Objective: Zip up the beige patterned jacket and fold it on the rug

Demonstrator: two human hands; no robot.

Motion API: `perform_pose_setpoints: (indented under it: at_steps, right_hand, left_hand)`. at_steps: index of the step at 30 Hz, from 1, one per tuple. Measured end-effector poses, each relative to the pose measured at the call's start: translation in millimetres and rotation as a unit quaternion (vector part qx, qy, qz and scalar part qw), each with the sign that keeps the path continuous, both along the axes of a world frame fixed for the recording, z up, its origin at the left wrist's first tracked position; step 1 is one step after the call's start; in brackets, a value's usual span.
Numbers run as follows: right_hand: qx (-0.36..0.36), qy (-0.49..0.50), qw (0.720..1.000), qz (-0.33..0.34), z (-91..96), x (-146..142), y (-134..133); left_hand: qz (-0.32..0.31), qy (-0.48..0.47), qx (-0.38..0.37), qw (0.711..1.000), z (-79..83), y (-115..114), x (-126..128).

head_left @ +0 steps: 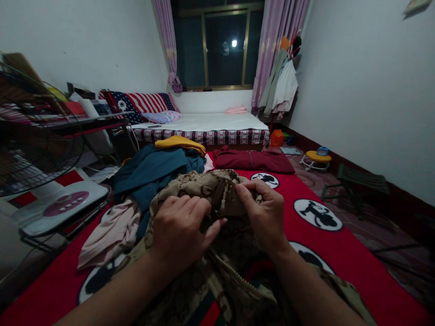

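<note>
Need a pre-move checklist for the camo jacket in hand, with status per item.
1. Left hand grips the tan-and-brown camouflage fabric jacket: ok.
2. Right hand pinches the same bunched edge: ok.
3. Pale zipper fully undone: cannot tell, only one stretch shows.
4. Left hand free of the pale pink cloth garment beside it: ok.
5. Whole jacket in view: not ok, the forearms and the frame edge hide its lower part.
</note>
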State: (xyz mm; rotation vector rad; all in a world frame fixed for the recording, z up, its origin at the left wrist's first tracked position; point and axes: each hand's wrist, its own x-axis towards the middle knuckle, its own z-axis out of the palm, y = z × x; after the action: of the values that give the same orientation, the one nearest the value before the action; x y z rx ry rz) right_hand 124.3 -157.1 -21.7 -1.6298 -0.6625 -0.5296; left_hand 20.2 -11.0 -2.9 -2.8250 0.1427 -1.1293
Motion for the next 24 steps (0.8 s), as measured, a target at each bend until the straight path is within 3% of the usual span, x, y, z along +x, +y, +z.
perform_pose_setpoints:
  at_steps: [4, 8, 12, 15, 18, 21, 24]
  right_hand:
    - [0.011, 0.001, 1.000, 0.004, -1.8, -3.3, 1.1]
    - [0.019, 0.010, 1.000, 0.014, -2.5, -4.9, 2.8]
    - [0.050, 0.038, 0.998, 0.011, -1.4, -2.8, 2.1]
    - [0.067, 0.057, 0.996, 0.013, -1.1, -1.9, 1.7]
    - [0.061, 0.058, 0.996, 0.007, -1.5, -1.7, 1.4]
    - [0.050, 0.057, 0.997, 0.021, -0.3, 1.4, -0.8]
    - [0.038, 0.046, 0.997, 0.039, 3.2, 6.9, -5.0]
  left_hand:
    - [0.022, 0.044, 0.006, 0.999, -6.2, 2.7, 10.8]
    - [0.008, 0.023, -0.008, 1.000, -10.8, 2.7, 23.5]
    - [-0.080, -0.008, -0.051, 0.995, -15.9, 2.7, 28.0]
    - [-0.148, 0.008, -0.179, 0.973, -17.4, 2.4, 28.5]
    - [-0.175, 0.027, -0.338, 0.924, -16.6, 2.2, 29.9]
    - [-0.152, 0.069, -0.483, 0.859, -9.6, 6.8, 31.8]
    - [-0.140, 0.147, -0.643, 0.739, 10.5, 18.4, 34.0]
